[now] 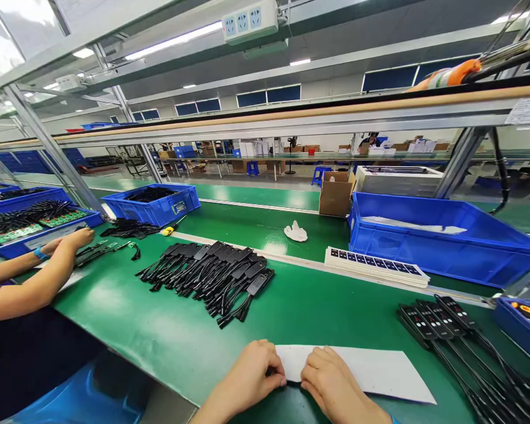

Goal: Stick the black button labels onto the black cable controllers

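A long white sheet (384, 372) lies across the green bench top at the front. At its left end my left hand (257, 372) pinches the near edge between thumb and fingers. My right hand (329, 380) grips that same edge a little farther right, thumb below and fingers curled over the sheet. A dark sliver shows under the edge between my hands; I cannot make out what it is. Beyond the sheet lies a heap of black plastic modules with short cables (216, 271). To the right rest several black modules with printed faces and long cables (430, 321).
A stack of label sheets (375, 268) lies before a large blue bin (441, 247). A white glove (295, 231) and a cardboard box (335, 194) stand farther back. On the left, a co-worker's hands (73, 240) are over circuit boards, near blue bins (159, 206).
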Demonstrator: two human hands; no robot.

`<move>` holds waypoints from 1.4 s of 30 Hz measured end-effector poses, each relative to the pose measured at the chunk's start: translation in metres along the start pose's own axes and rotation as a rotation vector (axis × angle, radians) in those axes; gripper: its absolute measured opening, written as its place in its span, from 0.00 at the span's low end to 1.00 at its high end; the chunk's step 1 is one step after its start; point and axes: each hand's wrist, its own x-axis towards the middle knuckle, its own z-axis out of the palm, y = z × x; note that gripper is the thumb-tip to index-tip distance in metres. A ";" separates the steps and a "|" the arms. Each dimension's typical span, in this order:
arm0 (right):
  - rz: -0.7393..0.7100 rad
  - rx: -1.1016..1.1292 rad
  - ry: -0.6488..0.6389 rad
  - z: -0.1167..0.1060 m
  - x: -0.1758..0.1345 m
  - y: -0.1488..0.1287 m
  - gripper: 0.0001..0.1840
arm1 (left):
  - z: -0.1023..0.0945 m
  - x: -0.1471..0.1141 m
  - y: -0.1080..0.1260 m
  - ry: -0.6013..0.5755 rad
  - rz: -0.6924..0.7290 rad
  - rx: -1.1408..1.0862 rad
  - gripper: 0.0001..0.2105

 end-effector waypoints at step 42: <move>0.322 0.199 -0.335 -0.038 -0.005 0.023 0.13 | 0.007 0.032 0.027 -0.251 0.057 0.335 0.06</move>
